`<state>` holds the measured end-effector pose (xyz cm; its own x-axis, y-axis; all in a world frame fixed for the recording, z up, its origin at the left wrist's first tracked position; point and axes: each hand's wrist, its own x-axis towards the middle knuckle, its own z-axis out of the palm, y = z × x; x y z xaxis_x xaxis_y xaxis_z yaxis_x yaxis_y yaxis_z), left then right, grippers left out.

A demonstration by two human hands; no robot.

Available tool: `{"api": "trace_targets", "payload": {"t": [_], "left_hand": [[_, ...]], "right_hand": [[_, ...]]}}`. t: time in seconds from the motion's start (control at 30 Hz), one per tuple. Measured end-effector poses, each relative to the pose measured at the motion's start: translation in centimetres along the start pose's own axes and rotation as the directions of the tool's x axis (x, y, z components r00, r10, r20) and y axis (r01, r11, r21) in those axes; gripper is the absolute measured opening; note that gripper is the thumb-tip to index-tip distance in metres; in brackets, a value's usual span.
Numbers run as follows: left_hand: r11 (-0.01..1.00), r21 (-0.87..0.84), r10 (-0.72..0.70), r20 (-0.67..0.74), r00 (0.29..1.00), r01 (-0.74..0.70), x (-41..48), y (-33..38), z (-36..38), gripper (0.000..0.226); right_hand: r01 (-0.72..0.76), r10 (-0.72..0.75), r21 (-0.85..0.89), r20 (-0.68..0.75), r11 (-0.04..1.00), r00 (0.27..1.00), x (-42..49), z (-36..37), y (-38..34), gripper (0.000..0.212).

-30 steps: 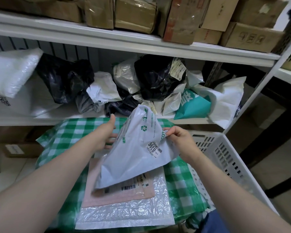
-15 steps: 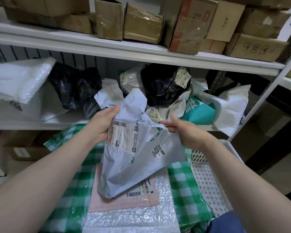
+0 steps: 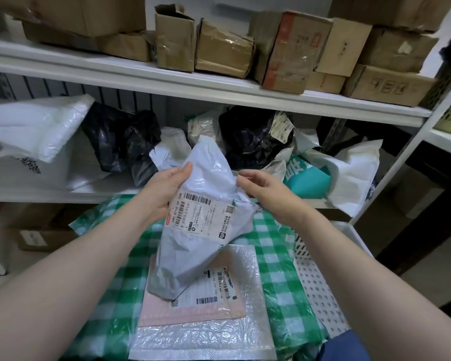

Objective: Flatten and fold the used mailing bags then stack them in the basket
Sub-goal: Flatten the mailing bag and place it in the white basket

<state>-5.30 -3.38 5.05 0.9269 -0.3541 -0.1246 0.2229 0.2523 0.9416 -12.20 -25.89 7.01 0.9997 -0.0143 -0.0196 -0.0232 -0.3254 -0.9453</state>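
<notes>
A crumpled pale grey mailing bag [image 3: 203,238] with a white shipping label hangs upright in front of me. My left hand [image 3: 164,194] grips its left edge beside the label, thumb on the front. My right hand [image 3: 264,190] is at the bag's upper right edge, fingers curled; whether it pinches the plastic I cannot tell. Under the bag lie a flat pink mailer [image 3: 182,313] and a clear bubble mailer [image 3: 208,340] on a green checked cloth [image 3: 279,269]. The white perforated basket [image 3: 320,290] stands to the right.
More crumpled bags fill the middle shelf [image 3: 110,190]: black ones [image 3: 120,136], white ones [image 3: 37,126] and a teal one [image 3: 305,178]. Cardboard boxes [image 3: 224,48] line the upper shelf. A white shelf post [image 3: 401,162] rises at the right.
The grey bag has been turned and lifted, so its shipping label now faces me. Both hands rose with it, and my right hand has shifted to the bag's upper right edge.
</notes>
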Motion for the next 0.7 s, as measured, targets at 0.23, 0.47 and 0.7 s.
{"api": "trace_targets", "payload": {"t": [0.23,0.47,0.7], "left_hand": [[0.994,0.094,0.049,0.086,0.995,-0.057,-0.5,1.1,0.7,0.023],[0.922,0.2,0.319,0.094,0.943,-0.332,-1.0,3.0,1.6,0.016],[0.856,0.317,0.44,-0.032,0.897,-0.408,-2.4,1.1,-0.1,0.027]], "right_hand": [[-0.045,0.024,0.115,0.176,0.992,0.984,-0.7,0.4,-0.3,0.031],[0.053,-0.058,-0.036,-0.167,0.998,0.984,-1.2,0.3,-1.5,0.011],[0.106,-0.162,-0.145,-0.46,0.984,0.873,-1.9,-0.5,1.0,0.021]]}}
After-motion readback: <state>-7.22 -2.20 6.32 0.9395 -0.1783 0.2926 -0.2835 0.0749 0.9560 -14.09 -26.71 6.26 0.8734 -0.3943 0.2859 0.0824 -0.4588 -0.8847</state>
